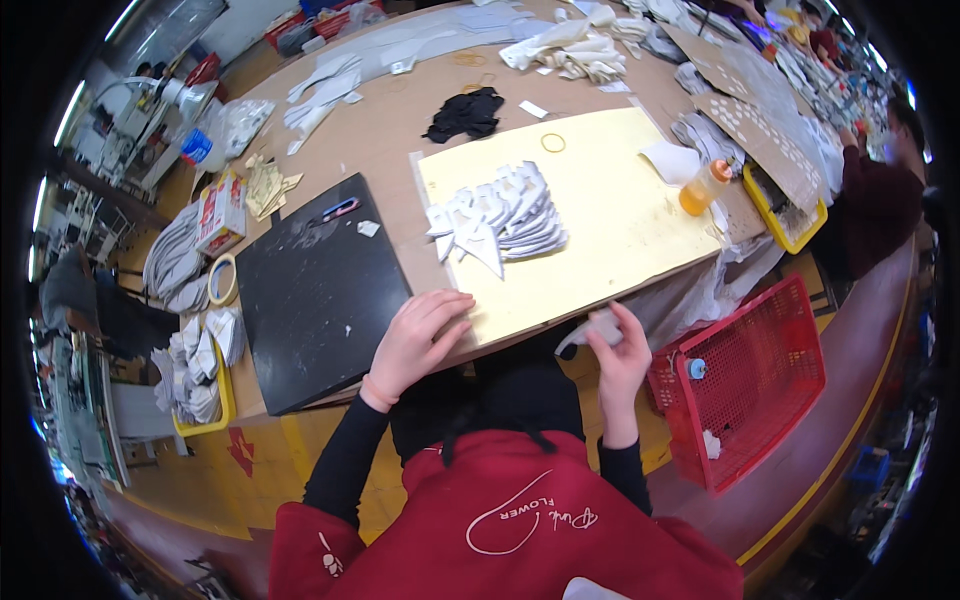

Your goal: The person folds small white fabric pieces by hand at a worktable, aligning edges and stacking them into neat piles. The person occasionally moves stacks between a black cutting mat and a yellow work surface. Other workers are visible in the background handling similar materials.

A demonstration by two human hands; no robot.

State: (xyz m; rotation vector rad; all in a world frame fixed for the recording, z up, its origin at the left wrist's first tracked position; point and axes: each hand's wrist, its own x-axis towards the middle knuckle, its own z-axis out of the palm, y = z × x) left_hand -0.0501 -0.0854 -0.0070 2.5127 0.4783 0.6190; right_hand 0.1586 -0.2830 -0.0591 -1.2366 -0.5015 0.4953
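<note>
**Hands at the worktop edge, one flat, one gripping**

The left hand [418,335] lies flat with fingers spread on the near edge of the yellow sheet [590,215], at lower centre of the frame, holding nothing. The right hand [620,355] is curled around a small grey-white tool [590,332], just below the worktop [400,120] edge; what kind of tool it is cannot be made out. A fanned stack of white cut pieces [505,215] sits mid-sheet. At lower right a red mesh basket [770,390] holds a small blue-capped bottle [696,368] and a white scrap. A yellow tray [800,225] at right and another [215,405] at left carry pale pieces, partly hidden
</note>
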